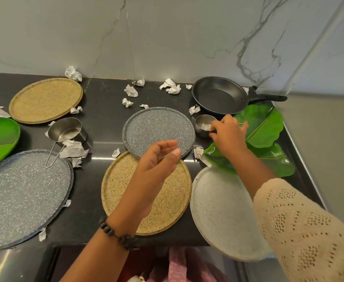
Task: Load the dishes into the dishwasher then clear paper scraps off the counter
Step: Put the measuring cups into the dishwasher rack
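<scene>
Your right hand (229, 135) pinches the rim of a small round steel cup (203, 125), smooth and shiny, at two o'clock on the black counter (104, 110); your left hand (156, 159) hovers loosely curled, holding nothing, over the centre. Beneath it: a speckled grey round plate (156, 127) overlapping a grainy tan plate (173, 200). Crowding the cup: a black frying pan (217, 96) at twelve, glossy green leaf-shaped dishes (264, 127) at three, crumpled white paper scraps (194, 109) at eleven.
</scene>
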